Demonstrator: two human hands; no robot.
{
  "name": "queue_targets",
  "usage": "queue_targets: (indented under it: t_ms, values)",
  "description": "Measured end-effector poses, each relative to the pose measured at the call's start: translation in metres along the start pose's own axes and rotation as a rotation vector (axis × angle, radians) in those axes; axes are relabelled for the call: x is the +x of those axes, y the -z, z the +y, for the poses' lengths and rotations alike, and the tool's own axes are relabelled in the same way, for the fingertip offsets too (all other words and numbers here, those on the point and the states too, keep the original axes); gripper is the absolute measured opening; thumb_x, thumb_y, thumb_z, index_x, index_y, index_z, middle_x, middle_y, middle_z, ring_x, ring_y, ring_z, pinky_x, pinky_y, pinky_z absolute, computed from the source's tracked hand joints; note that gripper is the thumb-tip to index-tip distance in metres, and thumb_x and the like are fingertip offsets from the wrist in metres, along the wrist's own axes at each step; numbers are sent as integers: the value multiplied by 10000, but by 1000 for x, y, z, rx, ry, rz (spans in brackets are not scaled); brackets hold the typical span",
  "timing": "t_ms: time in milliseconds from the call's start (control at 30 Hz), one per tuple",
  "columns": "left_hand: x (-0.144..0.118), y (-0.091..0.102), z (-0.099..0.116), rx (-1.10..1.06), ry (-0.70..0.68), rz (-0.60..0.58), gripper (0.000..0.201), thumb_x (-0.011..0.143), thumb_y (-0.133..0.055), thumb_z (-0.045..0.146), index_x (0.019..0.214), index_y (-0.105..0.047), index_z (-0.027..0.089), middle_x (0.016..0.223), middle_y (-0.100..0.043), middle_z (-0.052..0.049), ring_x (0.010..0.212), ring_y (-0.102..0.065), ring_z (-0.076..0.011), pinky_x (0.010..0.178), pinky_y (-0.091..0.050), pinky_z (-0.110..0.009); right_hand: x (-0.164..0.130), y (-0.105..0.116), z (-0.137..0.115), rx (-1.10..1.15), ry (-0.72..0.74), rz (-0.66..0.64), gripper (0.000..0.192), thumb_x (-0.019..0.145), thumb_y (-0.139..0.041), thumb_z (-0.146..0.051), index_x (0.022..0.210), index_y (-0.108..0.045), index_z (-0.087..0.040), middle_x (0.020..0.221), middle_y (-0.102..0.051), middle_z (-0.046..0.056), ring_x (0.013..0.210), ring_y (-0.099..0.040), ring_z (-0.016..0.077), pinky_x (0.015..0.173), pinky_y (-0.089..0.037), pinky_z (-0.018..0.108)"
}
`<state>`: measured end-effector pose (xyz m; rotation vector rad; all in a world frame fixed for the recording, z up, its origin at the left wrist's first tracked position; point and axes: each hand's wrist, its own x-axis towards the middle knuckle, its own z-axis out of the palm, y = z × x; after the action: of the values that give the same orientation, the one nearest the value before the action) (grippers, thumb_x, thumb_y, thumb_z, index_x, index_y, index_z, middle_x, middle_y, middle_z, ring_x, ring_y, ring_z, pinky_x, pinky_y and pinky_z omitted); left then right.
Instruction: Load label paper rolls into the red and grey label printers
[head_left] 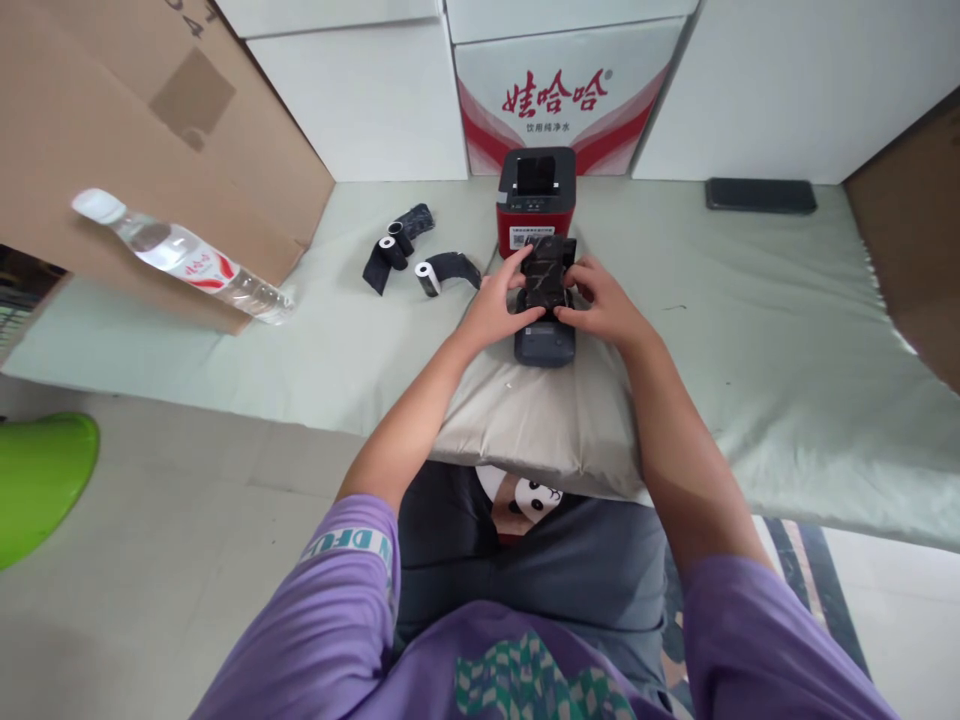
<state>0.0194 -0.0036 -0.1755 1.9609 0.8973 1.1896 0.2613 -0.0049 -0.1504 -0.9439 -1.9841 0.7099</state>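
Wrinkled glossy black film [545, 277] lies across a dark grey plastic device [545, 348] on a grey fabric cushion [525, 430]; in the head view, our left grip [499, 305] and right grip [604, 300] hold the film's opposite edges, probably keeping it taut.

At the back of the pale green cloth cover [787, 330] we see a white carton with red lettering and red curved bands [555, 110], and to its right a flat black oblong object [760, 196]. On the left we have a clear plastic bottle with a red-and-white label [206, 268] beside a large brown cardboard box [255, 140]. Below, we notice a bright green, round-edged object [45, 490] over pale floor tiles [187, 550].
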Motion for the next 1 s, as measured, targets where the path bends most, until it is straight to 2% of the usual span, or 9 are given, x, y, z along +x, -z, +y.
queue_targets:
  t_ms: [133, 267, 433, 600, 800, 900, 1000]
  values:
    - [0, 3, -4, 22, -3, 3, 1045, 722, -965, 583, 1613, -469, 359, 1254, -781, -108, 1318, -718, -408, 1314, -298, -717, 0, 0, -3, -16, -5, -5, 356, 740, -847, -515, 840, -632, -249, 948, -564, 39, 795, -506, 203, 740, -459, 374]
    - [-1, 6, 1, 18, 2, 23, 1018, 715, -976, 562, 1594, -499, 373, 1263, -772, -102, 1347, -700, -414, 1309, -326, -710, 0, 3, -8, -17, -7, -49, 353, 766, -832, -515, 844, -610, -251, 864, -588, 10, 752, -490, 188, 723, -430, 351]
    - [-1, 7, 9, 16, 3, 37, 965, 735, -966, 565, 1572, -525, 373, 1264, -765, -87, 1348, -697, -403, 1310, -352, -693, 0, 4, -10, -5, -10, -36, 304, 765, -820, -465, 851, -620, -252, 872, -639, 10, 762, -503, 186, 732, -441, 354]
    - [-1, 5, 6, 66, -58, 10, 922, 819, -869, 660, 1595, -494, 333, 1257, -769, -101, 1291, -725, -361, 1265, -447, -628, -1, 3, -9, -38, 7, -11, 264, 749, -806, -423, 890, -663, -252, 895, -655, 20, 794, -546, 206, 772, -469, 374]
    - [-1, 8, 4, 212, -152, -2, 901, 958, -658, 749, 1662, -363, 271, 1299, -759, -136, 1294, -730, -335, 1236, -490, -598, -3, 1, -8, -89, 17, 5, 280, 769, -782, -444, 959, -716, -249, 949, -694, 50, 842, -582, 245, 815, -516, 428]
    - [-1, 9, 3, 198, -150, -20, 927, 955, -644, 767, 1674, -336, 270, 1310, -756, -147, 1308, -725, -342, 1233, -494, -598, -3, 1, -9, -105, 14, -25, 309, 785, -769, -459, 1018, -734, -260, 1007, -717, 65, 878, -599, 268, 846, -532, 460]
    - [-2, 8, 1, 177, -120, -37, 915, 950, -667, 751, 1668, -354, 279, 1343, -743, -147, 1342, -707, -347, 1250, -477, -610, -4, 1, -10, -112, 22, -22, 314, 785, -754, -487, 1000, -723, -260, 1011, -709, 76, 892, -606, 280, 855, -533, 471]
